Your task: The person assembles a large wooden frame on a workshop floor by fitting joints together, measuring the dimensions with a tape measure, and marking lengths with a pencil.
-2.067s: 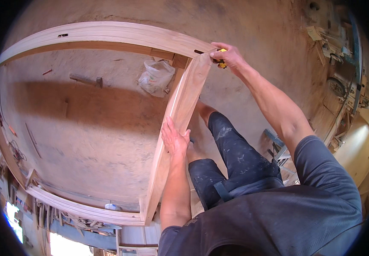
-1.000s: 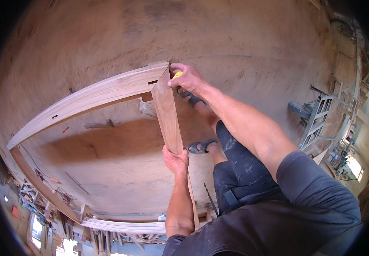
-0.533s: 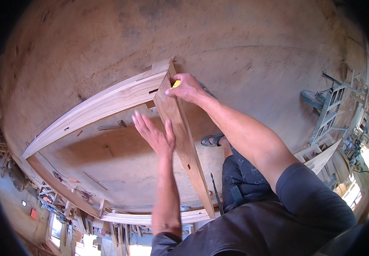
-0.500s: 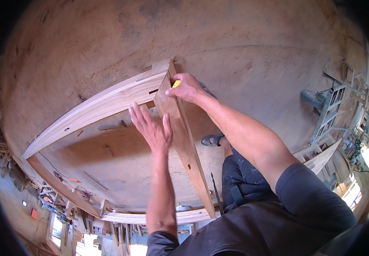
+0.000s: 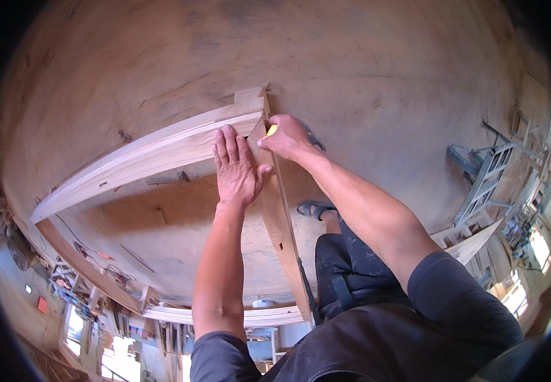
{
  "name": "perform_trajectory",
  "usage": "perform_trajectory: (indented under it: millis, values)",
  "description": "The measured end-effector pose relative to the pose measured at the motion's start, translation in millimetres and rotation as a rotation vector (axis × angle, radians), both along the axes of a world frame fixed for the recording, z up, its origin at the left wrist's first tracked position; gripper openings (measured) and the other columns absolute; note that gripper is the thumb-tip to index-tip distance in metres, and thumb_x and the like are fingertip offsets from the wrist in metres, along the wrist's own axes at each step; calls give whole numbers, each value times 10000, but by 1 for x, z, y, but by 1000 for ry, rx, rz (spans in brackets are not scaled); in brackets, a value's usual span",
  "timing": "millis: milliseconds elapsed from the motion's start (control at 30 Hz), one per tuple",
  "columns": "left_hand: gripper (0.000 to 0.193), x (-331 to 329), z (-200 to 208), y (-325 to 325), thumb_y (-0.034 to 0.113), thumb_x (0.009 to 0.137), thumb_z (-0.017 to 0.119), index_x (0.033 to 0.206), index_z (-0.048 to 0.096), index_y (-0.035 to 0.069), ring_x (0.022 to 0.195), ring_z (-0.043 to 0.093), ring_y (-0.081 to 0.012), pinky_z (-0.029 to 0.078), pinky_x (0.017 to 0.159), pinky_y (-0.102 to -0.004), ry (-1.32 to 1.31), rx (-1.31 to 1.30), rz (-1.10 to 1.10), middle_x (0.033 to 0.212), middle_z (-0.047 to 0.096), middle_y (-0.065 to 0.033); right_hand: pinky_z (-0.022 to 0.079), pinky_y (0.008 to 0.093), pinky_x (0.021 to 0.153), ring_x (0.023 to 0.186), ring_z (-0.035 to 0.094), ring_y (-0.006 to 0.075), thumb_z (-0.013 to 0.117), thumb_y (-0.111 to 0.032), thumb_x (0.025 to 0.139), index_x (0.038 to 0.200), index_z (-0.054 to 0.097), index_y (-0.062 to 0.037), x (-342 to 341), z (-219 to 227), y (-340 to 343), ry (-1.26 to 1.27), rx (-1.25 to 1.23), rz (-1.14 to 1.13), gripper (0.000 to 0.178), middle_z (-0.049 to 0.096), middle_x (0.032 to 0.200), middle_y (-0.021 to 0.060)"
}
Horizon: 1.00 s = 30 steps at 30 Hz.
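A large wooden frame [image 5: 161, 153] of pale planed timber spans the view, with a mortise slot in its long rail and another in its right-hand member [image 5: 281, 246]. My left hand [image 5: 238, 173] lies flat with fingers stretched on the long rail, just beside the mitred corner. At that corner my right hand [image 5: 286, 138] is closed around a small yellow object [image 5: 272, 130], pressed near the outer edge of the right-hand member. Most of the yellow object is hidden by my fingers, so its kind does not show.
Below the frame lies a brown dirt floor [image 5: 377, 83]. My sandalled foot [image 5: 315, 209] stands right of the frame. A metal ladder-like rack with a wheel [image 5: 465, 159] is at the right. Cables [image 5: 119, 276] and loose wood lie inside the frame's outline; timber leans at the lower left.
My left hand has come down from above the opening onto the long rail. My right hand stays at the corner with the yellow object. The view has shifted slightly.
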State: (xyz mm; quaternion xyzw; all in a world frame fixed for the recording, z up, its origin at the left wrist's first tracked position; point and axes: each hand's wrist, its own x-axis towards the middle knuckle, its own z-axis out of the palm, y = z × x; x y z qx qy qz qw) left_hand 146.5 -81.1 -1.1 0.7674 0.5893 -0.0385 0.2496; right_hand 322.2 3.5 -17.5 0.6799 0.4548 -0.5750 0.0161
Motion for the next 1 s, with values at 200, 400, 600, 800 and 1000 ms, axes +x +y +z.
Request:
perform_trajectory:
  millis: [200,400,600,800,1000]
  values:
    - [1005,13,27,16,615,917,581,1566,257,-81,1580,13,-428,73,1276,-532,96,-122,90,1703,63,-245,555,420,859,1000,714,369,847,-308,720,1079,708,28,7,4,0,130,-16,-23,511,735,1109,218]
    - [683,84,82,-24,182,855,729,1449,468,-31,1422,409,-457,337,1190,-518,-278,-85,609,1516,445,-277,559,386,906,976,675,225,644,-105,918,1289,583,-12,74,40,-39,641,-397,-575,387,671,1128,119]
    - [307,161,105,-120,104,990,608,1266,674,-15,1018,684,-251,549,880,-371,-1156,-581,1499,1129,706,-139,524,311,923,1005,639,149,669,-48,922,1243,588,-7,112,110,-109,451,-460,-244,334,668,1120,59]
    - [256,169,135,-221,-14,938,638,1183,652,-86,845,690,-176,549,748,-279,-1626,-651,2066,1006,708,-89,520,302,784,882,607,135,933,-176,716,1063,604,-39,105,140,-168,274,-280,303,497,660,935,41]
    - [357,200,133,-347,-67,863,724,1206,625,-73,896,703,-189,584,858,-317,-1848,-391,2099,1045,716,-122,532,360,703,800,655,205,797,-408,834,1011,617,-31,74,180,-235,116,-289,1161,454,669,869,121]
